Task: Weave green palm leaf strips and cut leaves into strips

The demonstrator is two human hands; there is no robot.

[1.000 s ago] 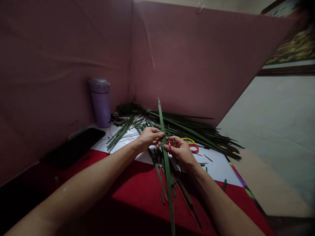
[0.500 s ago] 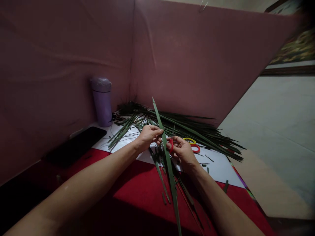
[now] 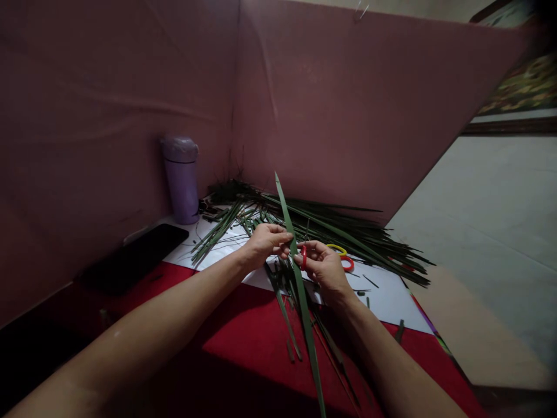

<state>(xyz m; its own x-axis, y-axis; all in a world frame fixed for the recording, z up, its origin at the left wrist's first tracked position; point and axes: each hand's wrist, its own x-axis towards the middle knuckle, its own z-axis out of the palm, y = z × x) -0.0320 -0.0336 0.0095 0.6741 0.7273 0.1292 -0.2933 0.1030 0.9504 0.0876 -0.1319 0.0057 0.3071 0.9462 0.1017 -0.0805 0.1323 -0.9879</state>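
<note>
A long green leaf (image 3: 300, 290) runs from its pointed tip above my hands down to the bottom edge of the view. My left hand (image 3: 267, 242) pinches it between thumb and fingers in its upper part. Just to the right, my right hand (image 3: 324, 267) is closed around red-handled scissors (image 3: 303, 257), whose dark blades point up. The thumb of that hand is close against the leaf's right edge; whether it presses on the leaf I cannot tell. Below the hands, cut leaf strips (image 3: 282, 325) lie across the red cloth.
Behind the hands lies a pile of long leaves (image 3: 348, 229) on white paper (image 3: 391, 296). Another pair of scissors with yellow and red handles (image 3: 346, 262) rests near it. At left stand a purple bottle (image 3: 181, 188) and a black phone-like slab (image 3: 143, 255). Pink panels (image 3: 326, 104) rise behind.
The leaf's upper part and the fingertips of my left hand have shifted slightly to the right. My right hand stays nearly in place with the scissors.
</note>
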